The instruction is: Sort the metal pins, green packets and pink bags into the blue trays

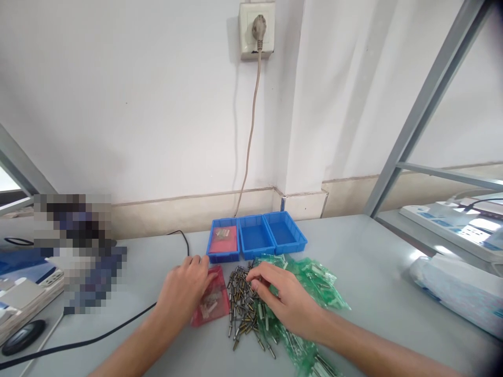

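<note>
A red plastic zip bag (220,299) with small pale pieces showing through lies on the table. My left hand (184,285) has curled fingers at the bag's upper left edge, the thumb over it, gripping it. Just right of the bag is a loose pile of small metal pins (240,299), silver and brass coloured, rivet-like. My right hand (285,293) hovers over the right side of this pile, thumb and forefinger pinched together; whatever may be between the tips is too small to see. Green plastic bags (320,283) containing metal pins spread beneath and beyond my right hand.
Three joined blue bins (257,238) stand behind the pile; a red packet (223,240) lies in the left one. A black cable (98,335) crosses the table at left, near a black mouse (24,336). A plastic-wrapped pack (456,293) and power strip (444,230) are at right.
</note>
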Tool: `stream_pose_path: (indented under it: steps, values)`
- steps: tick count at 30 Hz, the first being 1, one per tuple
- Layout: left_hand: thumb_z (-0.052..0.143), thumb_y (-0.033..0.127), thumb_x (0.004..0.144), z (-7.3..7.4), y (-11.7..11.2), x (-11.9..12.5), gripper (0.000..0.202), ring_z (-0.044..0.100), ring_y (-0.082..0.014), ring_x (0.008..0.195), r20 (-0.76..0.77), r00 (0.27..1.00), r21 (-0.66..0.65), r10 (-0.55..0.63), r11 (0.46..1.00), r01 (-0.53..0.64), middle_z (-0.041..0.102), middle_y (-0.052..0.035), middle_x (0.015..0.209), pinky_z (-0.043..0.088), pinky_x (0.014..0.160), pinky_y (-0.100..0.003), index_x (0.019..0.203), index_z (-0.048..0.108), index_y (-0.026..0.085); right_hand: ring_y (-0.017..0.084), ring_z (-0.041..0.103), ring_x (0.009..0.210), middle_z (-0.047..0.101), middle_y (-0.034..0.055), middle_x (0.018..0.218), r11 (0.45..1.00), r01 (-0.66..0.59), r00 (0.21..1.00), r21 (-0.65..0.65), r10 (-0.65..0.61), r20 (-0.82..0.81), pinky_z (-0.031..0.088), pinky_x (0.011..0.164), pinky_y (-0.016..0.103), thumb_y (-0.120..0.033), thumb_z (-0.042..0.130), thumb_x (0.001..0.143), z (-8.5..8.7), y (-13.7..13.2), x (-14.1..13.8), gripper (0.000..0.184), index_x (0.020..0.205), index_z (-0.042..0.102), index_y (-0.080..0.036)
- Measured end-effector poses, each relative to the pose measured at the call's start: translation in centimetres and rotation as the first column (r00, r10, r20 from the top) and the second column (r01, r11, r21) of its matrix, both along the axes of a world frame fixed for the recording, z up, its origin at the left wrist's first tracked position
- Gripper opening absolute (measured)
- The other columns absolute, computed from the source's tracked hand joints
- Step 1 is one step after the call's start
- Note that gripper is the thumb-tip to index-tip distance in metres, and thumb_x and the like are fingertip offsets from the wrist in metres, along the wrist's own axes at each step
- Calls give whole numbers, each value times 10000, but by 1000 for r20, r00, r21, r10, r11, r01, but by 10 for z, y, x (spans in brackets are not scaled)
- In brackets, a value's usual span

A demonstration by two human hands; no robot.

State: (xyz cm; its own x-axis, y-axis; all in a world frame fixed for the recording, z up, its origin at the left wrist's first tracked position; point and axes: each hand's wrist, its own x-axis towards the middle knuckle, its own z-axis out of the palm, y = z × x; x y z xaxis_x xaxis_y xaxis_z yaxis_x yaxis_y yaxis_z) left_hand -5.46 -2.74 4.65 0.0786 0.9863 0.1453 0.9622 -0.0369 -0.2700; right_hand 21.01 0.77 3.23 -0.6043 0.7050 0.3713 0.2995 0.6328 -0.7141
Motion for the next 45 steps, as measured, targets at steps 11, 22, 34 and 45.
stream_pose_path:
  steps: [11,22,34,45]
  values:
    - [485,335,1149,-19,0,-4,252,727,-194,654,250,852,379,-459,857,350,769,-3,823,487,597,-261,1015,676,239,202,650,918,706,21,1046,1000,2,1000,-11,-2,6,479,812,331,-273,497,1120,3,-2,2,189,1187,674,-268]
    - [538,449,1123,-26,-8,18,300,778,-135,764,635,498,542,-591,800,257,825,13,919,606,738,-196,1007,738,257,191,606,860,667,11,985,989,-139,987,-49,142,69,460,764,299,-402,648,1059,5,-5,2,188,1139,642,-232]
    - [565,510,1085,-34,-6,33,467,788,-241,1037,971,19,231,-239,954,193,787,-134,1232,650,911,-351,1440,468,221,183,582,839,666,6,899,979,16,981,-201,-54,-186,443,761,281,-490,537,1118,4,4,-1,376,914,667,-203]
    - [543,514,1091,-26,-4,34,360,720,-221,936,949,167,224,-267,945,239,759,-52,934,592,897,-317,1049,710,199,204,629,941,730,32,1020,969,10,964,-248,-75,-255,486,842,305,-455,549,1119,4,4,-2,322,1045,726,-196]
